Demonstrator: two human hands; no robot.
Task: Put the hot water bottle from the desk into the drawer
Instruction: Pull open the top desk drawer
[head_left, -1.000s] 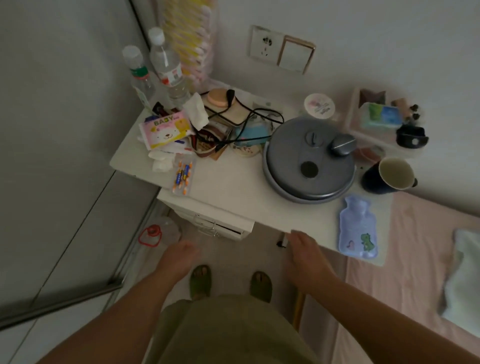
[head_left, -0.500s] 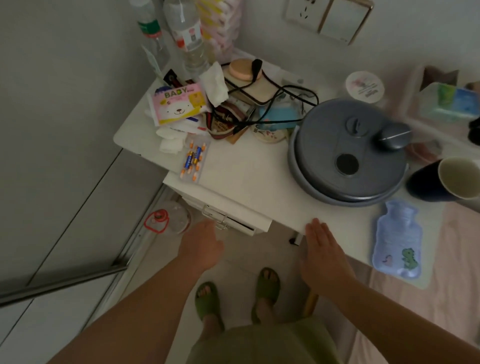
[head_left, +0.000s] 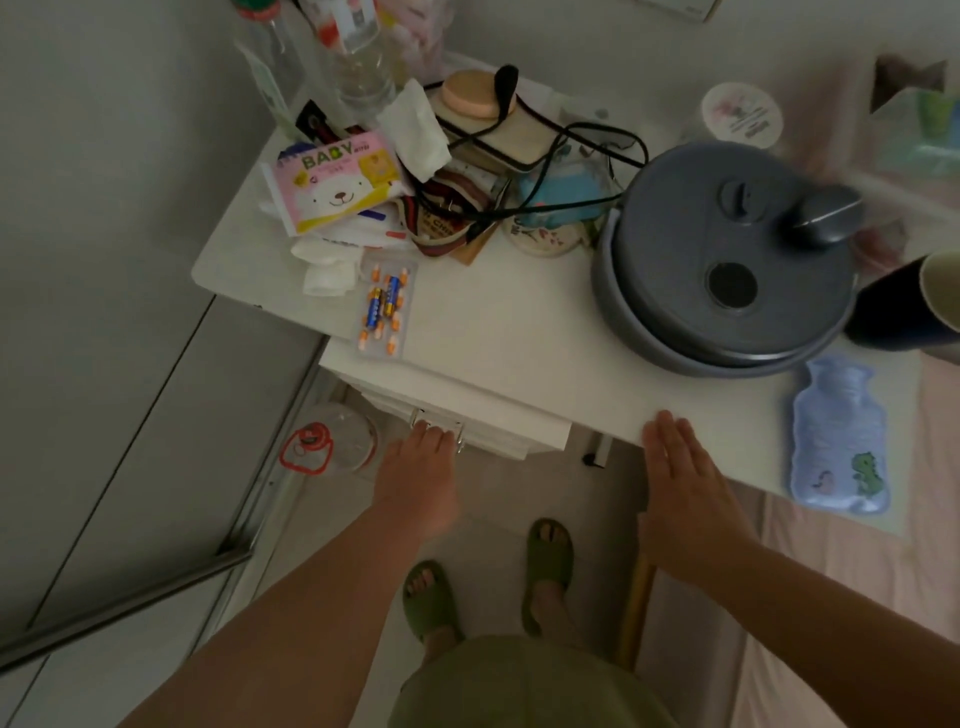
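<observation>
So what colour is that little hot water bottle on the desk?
Pale blue hot water bottle, with a small green dinosaur print, seen in the head view.

The room I look down into is dim, with flat, greyish light and no hard shadows or glare. My white desk (head_left: 519, 338) is the brightest surface. The upper right corner smears with motion blur, and straight edges bow outward toward the frame's borders.
</observation>
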